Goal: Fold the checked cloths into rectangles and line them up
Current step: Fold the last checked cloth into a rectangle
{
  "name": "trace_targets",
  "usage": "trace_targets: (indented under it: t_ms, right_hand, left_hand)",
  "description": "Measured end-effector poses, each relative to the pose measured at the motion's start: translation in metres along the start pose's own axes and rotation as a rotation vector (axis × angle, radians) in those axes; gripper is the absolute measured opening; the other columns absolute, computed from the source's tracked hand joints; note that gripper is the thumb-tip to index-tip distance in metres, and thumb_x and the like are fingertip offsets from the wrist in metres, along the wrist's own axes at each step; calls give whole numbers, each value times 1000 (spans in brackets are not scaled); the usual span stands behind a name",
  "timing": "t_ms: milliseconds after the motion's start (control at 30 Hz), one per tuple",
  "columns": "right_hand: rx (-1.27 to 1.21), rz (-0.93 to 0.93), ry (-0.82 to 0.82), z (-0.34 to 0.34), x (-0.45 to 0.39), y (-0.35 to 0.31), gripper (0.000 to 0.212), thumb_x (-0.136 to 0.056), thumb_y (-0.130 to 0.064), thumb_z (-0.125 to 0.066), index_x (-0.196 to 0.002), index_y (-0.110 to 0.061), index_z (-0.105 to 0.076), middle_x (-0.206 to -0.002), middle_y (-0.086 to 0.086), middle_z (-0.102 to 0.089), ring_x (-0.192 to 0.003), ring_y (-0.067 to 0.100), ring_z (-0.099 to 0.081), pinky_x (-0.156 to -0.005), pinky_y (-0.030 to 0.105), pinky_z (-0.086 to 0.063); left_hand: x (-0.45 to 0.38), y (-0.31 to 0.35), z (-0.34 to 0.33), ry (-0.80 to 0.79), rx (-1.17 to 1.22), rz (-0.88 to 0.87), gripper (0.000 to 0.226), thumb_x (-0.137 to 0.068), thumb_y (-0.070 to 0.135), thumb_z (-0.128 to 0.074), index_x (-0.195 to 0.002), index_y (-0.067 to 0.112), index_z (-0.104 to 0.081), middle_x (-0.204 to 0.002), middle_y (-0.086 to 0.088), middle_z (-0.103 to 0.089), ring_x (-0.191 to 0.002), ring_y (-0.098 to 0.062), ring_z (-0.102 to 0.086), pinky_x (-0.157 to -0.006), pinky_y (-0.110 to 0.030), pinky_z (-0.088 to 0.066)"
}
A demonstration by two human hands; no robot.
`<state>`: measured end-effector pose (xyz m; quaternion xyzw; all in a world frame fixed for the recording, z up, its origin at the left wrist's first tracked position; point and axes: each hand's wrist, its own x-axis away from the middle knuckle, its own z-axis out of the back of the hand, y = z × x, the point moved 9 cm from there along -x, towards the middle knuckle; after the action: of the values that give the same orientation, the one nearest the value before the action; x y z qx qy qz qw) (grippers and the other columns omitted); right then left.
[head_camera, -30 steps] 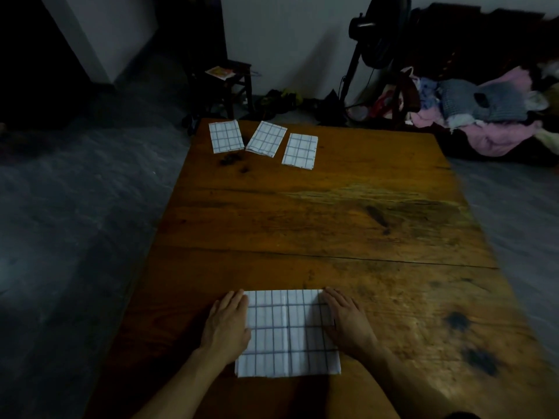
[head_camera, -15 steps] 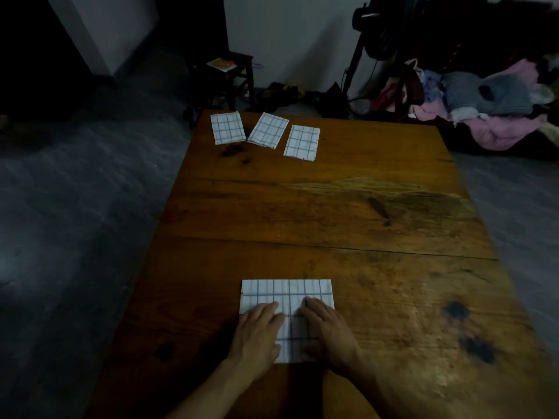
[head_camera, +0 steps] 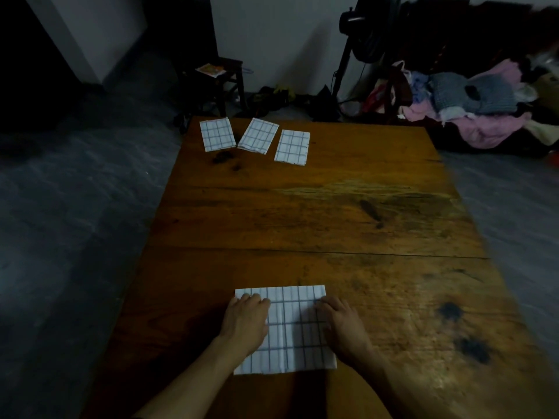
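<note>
The checked cloth lies flat at the near edge of the wooden table, w/ a crease line down its middle. The left hand rests on the cloth's left side, fingers bent at the far left corner; I cannot tell if they pinch the fabric. The right hand rests on the right side, fingers also bent, grip not clear. At the far left corner of the table, 3 folded cloths lie in a row: left one, middle one which is tilted, right one. They are near each other, not touching.
</note>
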<state>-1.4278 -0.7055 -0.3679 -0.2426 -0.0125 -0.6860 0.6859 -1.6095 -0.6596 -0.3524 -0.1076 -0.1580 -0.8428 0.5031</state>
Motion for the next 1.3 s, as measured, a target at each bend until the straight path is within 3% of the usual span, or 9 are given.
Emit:
trace_targets:
  t_ms: [200,433,800,933,1067,1167,1300]
  right_hand:
    - [-22,-22,79,22,-26,1,49,-93,-27,-54,-141,-28,-42,-146,-4,-38,-131,16,-35,-109,33,-34]
    - [30,-74,29,20,-53,4,56,-87,-27,-61,-138,-32,-39,-141,-5,-40,-129,19,-33,-107,37,-32]
    - [47,-101,-29,12,-67,8,47,-86,-23,-62,-129,-27,-45,-130,1,-40,-122,22,-34,-103,38,-35]
    - [-195,-73,-39,13,-66,1,26,-92,-19,-57,-116,-29,-52,-116,-9,-55,-107,10,-52,-91,30,-46]
    - [-425,-31,-18,29,-62,-7,15,-94,-18,-57,-105,-28,-54,-100,-16,-57,-90,0,-57,-68,15,-46]
    - [-521,-21,7,41,-57,-8,18,-90,-22,-64,-105,-28,-56,-98,-15,-58,-91,1,-58,-66,14,-45]
    - [-463,-54,-148,29,-46,2,25,-91,-30,-62,-116,-26,-56,-108,-12,-60,-99,4,-59,-72,18,-48]
  left_hand:
    - [-40,8,18,31,58,-34,40,-94,32,-59,-130,24,-46,-127,3,-51,-116,-18,-44,-98,-35,-38]
    - [-70,30,4,-99,-26,-110,66,-84,31,-71,-139,22,-36,-134,-2,-45,-122,-24,-41,-102,-40,-36]
    - [-83,33,-2,-122,-63,-108,55,-75,26,-79,-119,24,-46,-123,-1,-45,-115,-23,-40,-95,-39,-37]
    - [-81,30,7,-59,56,-117,40,-82,37,-70,-116,31,-49,-118,7,-50,-113,-18,-42,-92,-36,-34]
    - [-76,19,20,-66,155,-100,7,-93,34,-57,-92,34,-50,-97,9,-56,-103,-17,-50,-92,-38,-36]
    - [-70,-1,21,-87,452,-4,13,-90,35,-64,-80,33,-55,-83,15,-59,-88,-11,-58,-81,-35,-47]
    - [-51,-26,25,-71,781,134,8,-91,29,-65,-84,32,-63,-88,8,-67,-83,-6,-64,-68,-30,-52]
